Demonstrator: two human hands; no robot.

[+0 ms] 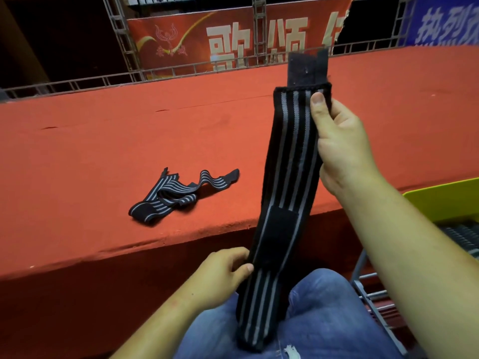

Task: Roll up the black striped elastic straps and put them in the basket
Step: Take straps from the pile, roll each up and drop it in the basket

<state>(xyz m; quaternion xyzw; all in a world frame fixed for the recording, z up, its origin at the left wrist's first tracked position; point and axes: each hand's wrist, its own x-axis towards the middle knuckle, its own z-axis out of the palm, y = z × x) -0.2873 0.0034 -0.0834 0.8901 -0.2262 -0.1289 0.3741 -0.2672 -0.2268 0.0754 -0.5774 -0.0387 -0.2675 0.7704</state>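
The right grip (339, 149) is up high and pinches the top of a long strap (290, 161). The strap runs down from it to the left grip (223, 270), which pinches its left edge. Its bottom end rests on a leg (324, 320), just below the left grip. A second strap (171, 195) lies loose on the red desk (103, 141), up and left of the left grip. The yellow basket (445, 200) sits down and right of the right grip.

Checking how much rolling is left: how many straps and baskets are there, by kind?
Black elastic straps with grey stripes: 2 (held strap in left hand and right hand; loose strap on red felt platform)
Yellow-green plastic basket: 1
Total: 3
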